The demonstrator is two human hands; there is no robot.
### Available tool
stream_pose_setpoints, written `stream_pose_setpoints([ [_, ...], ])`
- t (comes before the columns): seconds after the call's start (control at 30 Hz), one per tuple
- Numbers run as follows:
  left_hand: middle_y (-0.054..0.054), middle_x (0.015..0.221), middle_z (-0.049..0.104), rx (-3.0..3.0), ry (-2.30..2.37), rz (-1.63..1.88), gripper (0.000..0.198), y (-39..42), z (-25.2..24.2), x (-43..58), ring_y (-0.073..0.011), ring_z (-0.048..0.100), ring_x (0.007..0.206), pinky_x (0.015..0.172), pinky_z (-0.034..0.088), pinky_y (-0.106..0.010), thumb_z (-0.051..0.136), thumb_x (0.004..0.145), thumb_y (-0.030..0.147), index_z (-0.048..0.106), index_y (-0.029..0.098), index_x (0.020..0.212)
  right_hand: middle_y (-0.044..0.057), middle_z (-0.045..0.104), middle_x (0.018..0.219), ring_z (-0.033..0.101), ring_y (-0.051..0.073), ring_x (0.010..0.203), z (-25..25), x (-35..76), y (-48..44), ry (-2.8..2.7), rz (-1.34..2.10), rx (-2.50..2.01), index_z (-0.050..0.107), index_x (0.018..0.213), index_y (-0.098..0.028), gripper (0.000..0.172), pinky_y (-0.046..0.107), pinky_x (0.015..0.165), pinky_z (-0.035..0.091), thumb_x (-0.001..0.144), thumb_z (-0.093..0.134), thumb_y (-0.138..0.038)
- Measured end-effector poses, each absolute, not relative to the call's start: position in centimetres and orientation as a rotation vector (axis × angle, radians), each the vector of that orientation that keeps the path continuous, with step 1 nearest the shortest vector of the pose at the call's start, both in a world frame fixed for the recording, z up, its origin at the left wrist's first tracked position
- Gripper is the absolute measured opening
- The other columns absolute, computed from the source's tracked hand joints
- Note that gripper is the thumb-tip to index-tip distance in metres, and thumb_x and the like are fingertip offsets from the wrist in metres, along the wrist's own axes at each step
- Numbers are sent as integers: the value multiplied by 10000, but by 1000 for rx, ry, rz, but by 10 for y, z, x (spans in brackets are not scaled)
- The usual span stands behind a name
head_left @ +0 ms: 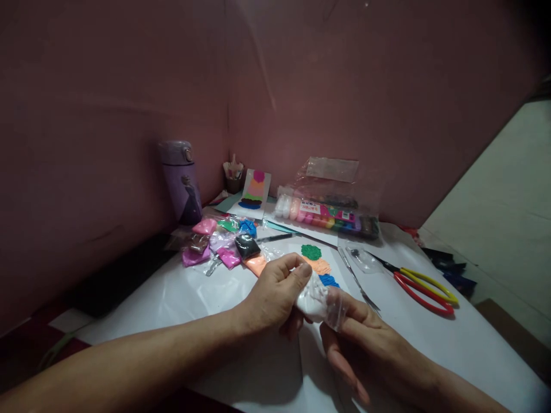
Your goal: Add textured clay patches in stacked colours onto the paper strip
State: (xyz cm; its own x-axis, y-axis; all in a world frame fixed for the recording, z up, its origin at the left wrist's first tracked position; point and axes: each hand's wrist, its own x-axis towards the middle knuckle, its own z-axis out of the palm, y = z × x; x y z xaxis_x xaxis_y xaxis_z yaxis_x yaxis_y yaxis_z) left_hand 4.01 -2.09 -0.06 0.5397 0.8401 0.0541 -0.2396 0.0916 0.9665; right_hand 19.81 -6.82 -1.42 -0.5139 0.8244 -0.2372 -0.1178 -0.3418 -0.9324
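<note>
Between my two hands is a clear plastic packet of white clay (313, 299). My left hand (275, 289) pinches its left side with thumb and fingers. The right edge of the packet, with its loose clear film, is held by my right hand (365, 330); some of its lower fingers hang apart. Just beyond the packet lies a white card (301, 338) bearing green (311, 252), peach (318, 266) and blue (329, 280) clay patches. The packet hides part of the card.
Several bagged clay colours (229, 258) lie left, near a purple bottle (183, 189). A clay multipack (327, 215) and a finished-looking sample card (255, 192) stand behind. Red-and-yellow-handled scissors (424, 287) and a metal tool (357, 281) lie right.
</note>
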Motion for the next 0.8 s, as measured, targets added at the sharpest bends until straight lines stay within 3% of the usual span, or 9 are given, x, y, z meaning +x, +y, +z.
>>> stream_pose_setpoints([
  [0.13,65,409,505,1253,701,933,322,-17,0,38,-65,346,210,183,232,-131,457,852,508,414,201,763,-57,547,411,431,46,270,-16,197,-70,-1215,1700,-1066,515,857,-167,357,127,308,311,839,532,-523],
  [0.27,75,399,476,1293,741,936,332,-17,0,37,-53,313,210,192,208,-128,460,849,514,418,200,751,-45,607,452,470,65,291,-17,199,-69,-1196,1683,-1052,483,1096,-187,432,129,315,309,803,592,-486],
  [0.4,82,434,459,1289,675,962,315,-18,-4,38,-38,312,234,225,237,-128,465,856,494,428,201,746,-8,640,475,505,78,297,-18,202,-69,-1227,1835,-996,411,1264,-156,494,123,306,273,858,532,-410],
  [0.57,80,418,437,1302,702,924,310,-21,-1,38,-49,318,241,213,215,-135,478,849,487,433,201,736,-4,663,509,532,78,306,-18,202,-70,-1233,2008,-955,350,1315,-159,521,127,329,387,881,495,-409],
  [0.8,76,479,447,1282,677,935,307,-27,7,40,-24,343,287,288,301,-136,525,834,445,448,181,700,-33,640,492,502,73,279,-12,201,-67,-1253,2142,-996,312,1313,-190,597,120,311,393,846,509,-506],
])
